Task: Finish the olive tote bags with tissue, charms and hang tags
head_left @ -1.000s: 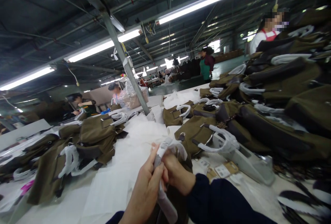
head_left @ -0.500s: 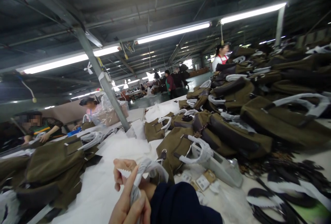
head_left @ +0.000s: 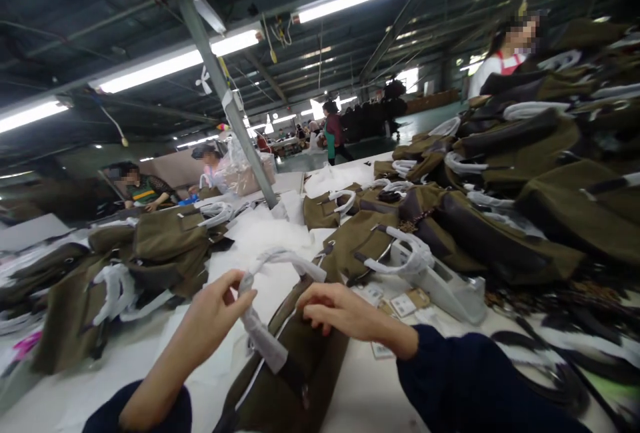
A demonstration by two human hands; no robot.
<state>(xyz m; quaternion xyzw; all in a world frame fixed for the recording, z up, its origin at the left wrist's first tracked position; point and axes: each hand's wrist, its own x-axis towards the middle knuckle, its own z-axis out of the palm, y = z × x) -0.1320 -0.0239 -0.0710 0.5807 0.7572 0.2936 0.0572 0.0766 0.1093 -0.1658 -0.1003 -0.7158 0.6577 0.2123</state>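
An olive-green handbag (head_left: 313,359) with dark trim stands on the table right in front of me. Its arched handle (head_left: 280,256) is wrapped in whitish, crinkled covering. My left hand (head_left: 217,313) pinches the left side of that handle between thumb and fingers. Over the bag's upper right edge, my right hand (head_left: 345,313) hangs palm down. Its fingers are loosely bent and somewhat apart, at or just above the fabric, with nothing seen in them. Whether the fingertips touch the bag is hard to tell.
More olive handbags with wrapped handles lie heaped at right (head_left: 510,233) and left (head_left: 170,239). A grey tape dispenser (head_left: 455,293) stands right of my bag, beside small cards (head_left: 404,304). White sheets (head_left: 260,239) and a slanted metal post (head_left: 240,126) are ahead. Several people are farther off.
My hands were close together at the wrapped handle, the right one with a small white jagged-edged strip. Now they are apart, the strip is out of sight, and more of the bag shows.
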